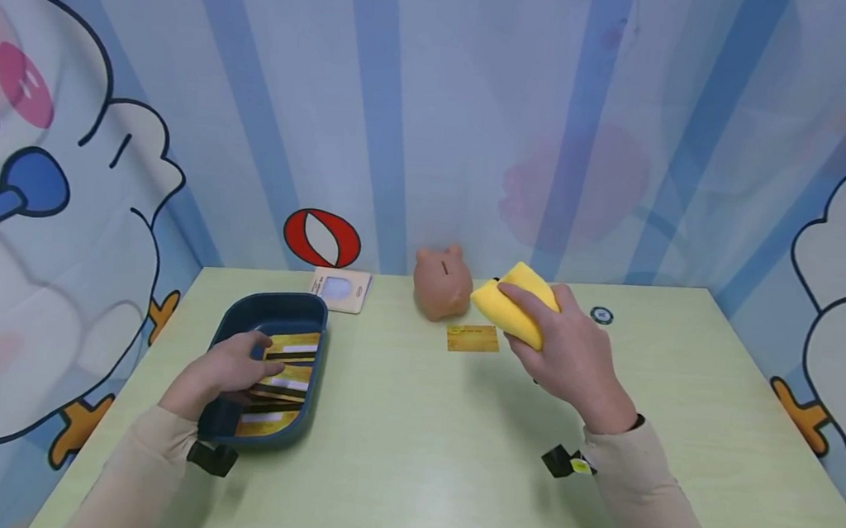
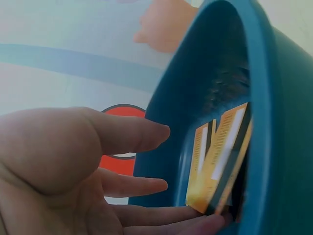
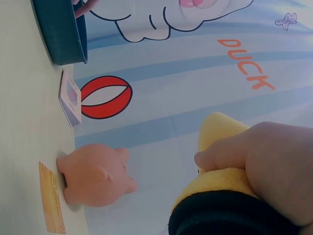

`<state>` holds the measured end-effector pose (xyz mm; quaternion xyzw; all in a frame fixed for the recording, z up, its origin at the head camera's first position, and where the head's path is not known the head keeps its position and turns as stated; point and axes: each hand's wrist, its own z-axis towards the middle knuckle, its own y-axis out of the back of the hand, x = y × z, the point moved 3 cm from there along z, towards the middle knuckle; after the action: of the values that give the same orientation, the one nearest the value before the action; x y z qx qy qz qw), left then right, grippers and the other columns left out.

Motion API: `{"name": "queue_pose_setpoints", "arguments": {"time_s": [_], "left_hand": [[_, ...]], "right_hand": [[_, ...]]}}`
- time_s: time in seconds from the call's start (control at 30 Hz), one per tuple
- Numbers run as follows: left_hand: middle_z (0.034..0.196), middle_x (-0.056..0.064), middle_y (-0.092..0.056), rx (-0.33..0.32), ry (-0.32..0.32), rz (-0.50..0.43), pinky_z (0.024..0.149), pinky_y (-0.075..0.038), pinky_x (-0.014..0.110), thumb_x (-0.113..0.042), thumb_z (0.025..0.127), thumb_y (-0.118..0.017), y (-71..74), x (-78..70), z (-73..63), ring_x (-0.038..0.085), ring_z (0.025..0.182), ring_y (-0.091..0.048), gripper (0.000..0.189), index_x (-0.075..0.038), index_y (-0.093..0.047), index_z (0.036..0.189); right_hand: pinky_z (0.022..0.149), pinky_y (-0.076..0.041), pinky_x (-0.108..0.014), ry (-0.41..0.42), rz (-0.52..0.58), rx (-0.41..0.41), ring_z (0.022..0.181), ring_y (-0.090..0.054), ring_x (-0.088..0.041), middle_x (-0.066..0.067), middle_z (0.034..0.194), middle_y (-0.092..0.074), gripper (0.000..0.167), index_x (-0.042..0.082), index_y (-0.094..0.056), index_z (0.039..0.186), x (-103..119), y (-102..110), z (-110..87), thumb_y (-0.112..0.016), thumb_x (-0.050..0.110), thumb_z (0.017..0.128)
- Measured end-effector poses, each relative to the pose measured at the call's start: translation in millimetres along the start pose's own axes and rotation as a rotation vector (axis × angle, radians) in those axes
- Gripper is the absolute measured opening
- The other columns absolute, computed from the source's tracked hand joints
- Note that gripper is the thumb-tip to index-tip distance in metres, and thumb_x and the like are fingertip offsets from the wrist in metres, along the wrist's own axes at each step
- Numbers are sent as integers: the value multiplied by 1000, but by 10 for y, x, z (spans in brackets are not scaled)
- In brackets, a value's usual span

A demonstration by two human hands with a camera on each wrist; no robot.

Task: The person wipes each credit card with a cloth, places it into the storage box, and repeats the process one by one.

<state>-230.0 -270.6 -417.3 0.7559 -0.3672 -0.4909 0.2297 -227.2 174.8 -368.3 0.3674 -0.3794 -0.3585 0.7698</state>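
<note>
My right hand (image 1: 572,354) grips a soft yellow fuzzy thing (image 1: 506,310) and holds it above the table. A black part of it shows in the right wrist view; its exact kind is unclear. On the left, my left hand (image 1: 232,365) reaches over the near-left side of a dark blue tub (image 1: 271,304). Several gold cards (image 1: 287,379) with black and white stripes lie inside it. In the left wrist view, the lower fingers (image 2: 161,214) are extended and touch the cards (image 2: 197,156), while the thumb stays apart from them.
A pink piggy bank (image 1: 442,286) stands at the table's back, with one gold card (image 1: 472,339) lying before it. Beside the tub is a small pale flat packet (image 1: 342,291). A round chip (image 1: 601,315) lies back right. Behind the table (image 1: 407,462) hangs a printed curtain (image 1: 464,118).
</note>
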Motion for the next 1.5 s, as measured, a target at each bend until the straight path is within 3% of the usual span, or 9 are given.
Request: {"name": "queue_pose_setpoints", "arguments": {"time_s": [0.23,0.37,0.6,0.8,0.97,1.13,1.27,1.5], "left_hand": [[119,28,-63,1,32,1,78,-65,44,-28,105,-65,49,0,-25,31,90,-72,69,9,-34,154],[119,28,-62,-14,20,15,80,-65,45,-29,104,-66,44,-9,-39,33,93,-71,69,8,-36,154],[135,30,-61,-146,-157,128,94,-57,56,-33,104,-65,15,-268,-104,40,114,-63,63,5,-46,150],[138,25,-64,-178,-311,38,96,-60,51,-30,105,-65,-99,-655,-159,41,122,-65,55,-2,-51,150],[137,21,-66,-180,-406,-34,95,-61,48,-27,103,-68,-262,-970,-166,37,119,-67,48,-7,-58,146],[135,16,-69,-178,-490,-54,94,-61,46,-22,101,-71,-487,-1262,-80,33,115,-69,43,-7,-63,141],[130,14,-71,-144,-522,-73,94,-61,43,-19,100,-72,-715,-1420,64,31,113,-69,39,-7,-67,136],[127,12,-71,-52,-506,-61,94,-61,40,-14,99,-74,-1156,-1597,351,28,109,-69,35,-3,-70,132]], "right_hand": [[52,-49,-38,6,0,-11,73,-55,-25,-22,121,-56,58,30,-57,149,-10,5,0,-76,20,94],[51,-48,-37,12,-2,-15,71,-53,-23,-22,118,-56,58,30,-57,148,-4,12,-5,-75,20,94],[50,-48,-37,21,-4,-19,69,-52,-23,-21,116,-56,57,30,-57,148,11,24,-7,-75,21,95],[50,-47,-36,21,3,-21,69,-52,-23,-21,115,-56,58,30,-57,149,21,31,-6,-75,21,95],[51,-47,-36,22,3,-26,70,-51,-23,-20,113,-56,58,30,-57,149,27,36,-8,-75,21,95],[51,-47,-37,22,5,-30,71,-52,-23,-20,113,-56,57,30,-58,148,30,36,-11,-75,21,94],[51,-48,-37,23,8,-31,73,-52,-24,-20,114,-57,57,29,-58,148,33,37,-8,-76,21,94],[53,-49,-38,17,2,-16,74,-53,-25,-20,115,-56,58,30,-57,149,39,31,-4,-76,21,95]]}}
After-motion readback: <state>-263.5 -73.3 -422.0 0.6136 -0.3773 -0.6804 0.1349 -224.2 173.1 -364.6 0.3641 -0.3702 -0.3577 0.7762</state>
